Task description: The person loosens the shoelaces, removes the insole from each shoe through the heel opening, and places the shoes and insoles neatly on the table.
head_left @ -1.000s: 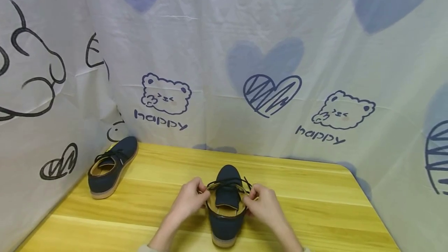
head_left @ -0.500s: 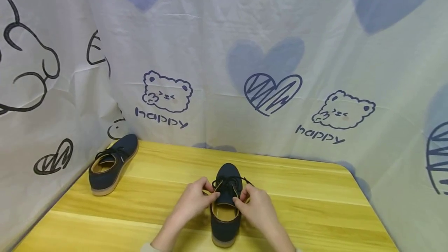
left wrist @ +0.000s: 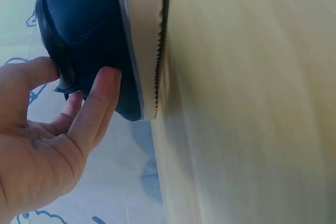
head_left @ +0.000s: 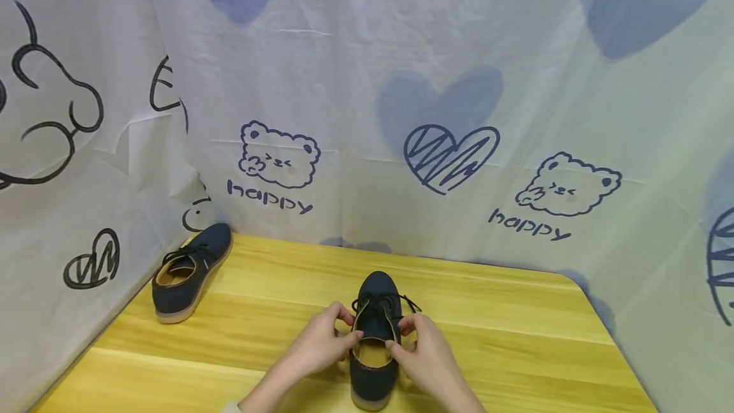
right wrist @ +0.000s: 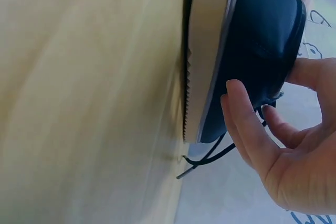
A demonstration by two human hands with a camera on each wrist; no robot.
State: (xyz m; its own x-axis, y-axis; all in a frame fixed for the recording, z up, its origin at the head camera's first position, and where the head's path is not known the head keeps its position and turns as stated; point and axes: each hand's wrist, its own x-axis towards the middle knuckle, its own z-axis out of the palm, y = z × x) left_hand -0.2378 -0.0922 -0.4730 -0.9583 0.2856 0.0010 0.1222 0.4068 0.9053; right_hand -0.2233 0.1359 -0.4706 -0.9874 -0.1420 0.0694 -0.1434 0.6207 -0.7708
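Note:
A navy lace-up shoe (head_left: 374, 380) stands on the table, toe pointing away, tan lining visible in its opening. My left hand (head_left: 322, 344) holds its left side, thumb at the collar and fingers against the outer wall, as the left wrist view shows (left wrist: 47, 150). On the opposite side my right hand (head_left: 423, 348) grips likewise, thumb on the collar edge, fingers along the upper (right wrist: 257, 56). Between the hands lies the tongue (head_left: 375, 324). Black laces (head_left: 378, 301) cross the front, a loose end (right wrist: 210, 158) hanging off the right side. The thumb tips are partly hidden inside the collar.
A matching navy shoe (head_left: 180, 295) stands at the table's left edge, by the white printed cloth (head_left: 367, 209). The cloth hangs behind and to the left of the wooden table (head_left: 516, 330), which has a rounded back right corner.
The collar sides, spread wide a second ago, have come inward beside the tongue. Both hands moved closer together, then slid slightly back toward the heel. The other shoe stays put.

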